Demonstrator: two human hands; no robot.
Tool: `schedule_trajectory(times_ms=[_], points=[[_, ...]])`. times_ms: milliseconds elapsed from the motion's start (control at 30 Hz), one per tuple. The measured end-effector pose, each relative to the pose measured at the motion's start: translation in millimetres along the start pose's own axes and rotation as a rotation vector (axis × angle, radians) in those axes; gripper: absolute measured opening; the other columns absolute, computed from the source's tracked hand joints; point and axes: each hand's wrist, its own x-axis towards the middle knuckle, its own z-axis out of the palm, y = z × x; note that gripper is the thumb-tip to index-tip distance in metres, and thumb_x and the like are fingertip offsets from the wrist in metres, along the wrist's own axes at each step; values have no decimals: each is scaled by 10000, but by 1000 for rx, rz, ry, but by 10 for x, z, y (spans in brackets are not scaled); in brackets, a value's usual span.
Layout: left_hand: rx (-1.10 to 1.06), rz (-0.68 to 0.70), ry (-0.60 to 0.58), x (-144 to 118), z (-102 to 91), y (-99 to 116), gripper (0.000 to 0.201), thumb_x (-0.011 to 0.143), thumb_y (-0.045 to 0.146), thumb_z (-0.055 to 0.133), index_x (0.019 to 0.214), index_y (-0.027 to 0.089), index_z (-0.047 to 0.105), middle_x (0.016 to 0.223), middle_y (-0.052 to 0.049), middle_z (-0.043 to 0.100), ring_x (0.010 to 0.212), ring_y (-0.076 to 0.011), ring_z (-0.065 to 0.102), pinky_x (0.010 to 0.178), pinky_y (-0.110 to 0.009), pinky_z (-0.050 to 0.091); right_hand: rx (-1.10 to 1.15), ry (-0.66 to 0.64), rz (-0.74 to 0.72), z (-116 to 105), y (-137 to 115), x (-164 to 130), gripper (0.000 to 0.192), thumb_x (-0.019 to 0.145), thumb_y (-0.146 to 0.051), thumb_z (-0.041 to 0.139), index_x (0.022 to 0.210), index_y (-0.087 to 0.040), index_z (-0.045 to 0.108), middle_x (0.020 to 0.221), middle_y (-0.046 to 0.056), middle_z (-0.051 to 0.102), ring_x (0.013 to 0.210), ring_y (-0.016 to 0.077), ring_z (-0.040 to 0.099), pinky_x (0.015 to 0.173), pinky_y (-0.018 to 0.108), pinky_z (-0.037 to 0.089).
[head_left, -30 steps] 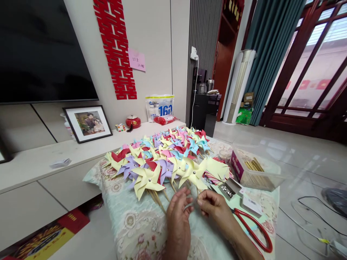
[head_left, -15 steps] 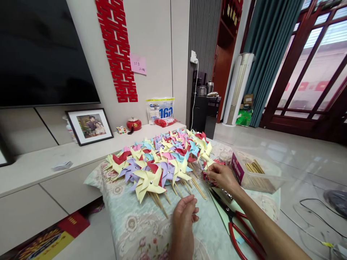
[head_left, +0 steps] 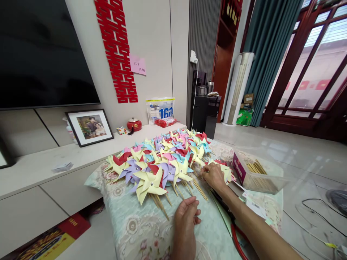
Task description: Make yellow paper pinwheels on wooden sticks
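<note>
Several paper pinwheels [head_left: 162, 159] in yellow, purple, blue, pink and red lie in a heap on a floral cloth [head_left: 135, 224], their wooden sticks pointing toward me. My right hand [head_left: 214, 177] reaches to the right edge of the heap, between the sticks and a stack of cut paper squares [head_left: 227, 172]; its fingertips are hidden behind the hand. My left hand [head_left: 186, 216] rests on the cloth just below the sticks, fingers loosely curled with nothing in them.
A clear box of wooden sticks [head_left: 257, 173] stands right of the paper stack. Red-handled scissors [head_left: 237, 238] lie partly under my right forearm. A low cabinet [head_left: 40, 166] with a framed photo [head_left: 89, 126] runs along the left. Cables [head_left: 311, 213] trail on the floor at right.
A second ago both hands held a yellow pinwheel near me. My right hand carried it to the right side of the heap and now rests there; my left hand stayed on the cloth.
</note>
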Motion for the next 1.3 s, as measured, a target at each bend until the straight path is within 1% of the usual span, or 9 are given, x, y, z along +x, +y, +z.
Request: schedule_trajectory(times_ms=[100, 433, 733, 933, 1033, 1100, 1167, 1233, 1300], points=[[1, 2, -8, 10, -7, -15, 369, 582, 273, 859, 887, 110, 733, 840, -90, 715, 644, -143, 608, 550, -249, 439, -54, -9, 21, 18, -7, 22, 169, 808, -171, 608, 778, -211, 769, 1003, 96, 665, 1080, 306, 486, 725, 330, 292], [11, -21, -10, 20, -5, -18, 345, 595, 253, 844, 888, 110, 735, 844, -91, 720, 622, -132, 601, 537, -242, 421, -145, -43, 43, 106, 4, 74, 171, 820, -199, 604, 782, -207, 771, 1018, 118, 665, 1065, 313, 494, 716, 345, 311], [34, -20, -16, 34, -12, -34, 343, 617, 231, 803, 919, 88, 727, 857, -100, 714, 618, -135, 602, 528, -245, 428, -184, -53, 10, 142, 12, 110, 164, 819, -209, 609, 805, -200, 773, 1026, 127, 681, 1056, 313, 498, 744, 365, 325], [31, -19, -18, 30, -9, -23, 331, 615, 221, 812, 906, 92, 723, 812, -87, 707, 611, -133, 597, 521, -240, 421, -175, -38, -7, 134, 19, 66, 140, 797, -221, 640, 810, -210, 779, 1018, 121, 695, 1056, 324, 523, 741, 360, 326], [23, -20, -31, 22, -18, -22, 331, 615, 227, 821, 903, 94, 725, 841, -95, 713, 615, -133, 601, 529, -244, 429, -157, -35, -27, 10, 64, 55, 122, 766, -215, 680, 829, -218, 783, 986, 99, 718, 1023, 304, 568, 727, 331, 340], [23, -18, -35, 16, -21, -25, 336, 606, 234, 830, 893, 94, 727, 830, -94, 710, 611, -131, 597, 528, -245, 425, -143, -20, -54, -159, 127, 80, 153, 795, -213, 666, 890, -214, 787, 995, 86, 734, 958, 255, 613, 720, 302, 364], [28, -12, -32, 13, -19, -27, 342, 594, 242, 840, 882, 97, 727, 829, -93, 710, 607, -129, 594, 525, -244, 419, -140, 23, -76, -371, 210, 128, 219, 859, -215, 613, 1001, -195, 778, 1055, 93, 738, 916, 213, 645, 746, 282, 394], [34, -8, -31, 15, -15, -27, 358, 588, 255, 846, 887, 99, 726, 829, -92, 712, 612, -131, 595, 527, -245, 418, -158, 66, -80, -572, 296, 176, 243, 898, -221, 567, 1034, -172, 763, 1066, 102, 743, 929, 214, 658, 766, 278, 410], [36, -13, -31, 16, -12, -22, 376, 583, 262, 849, 896, 98, 723, 819, -88, 710, 614, -131, 594, 528, -245, 416, -182, 70, -88, -706, 369, 199, 252, 918, -227, 535, 1026, -166, 755, 1019, 95, 761, 904, 217, 672, 743, 275, 419]])
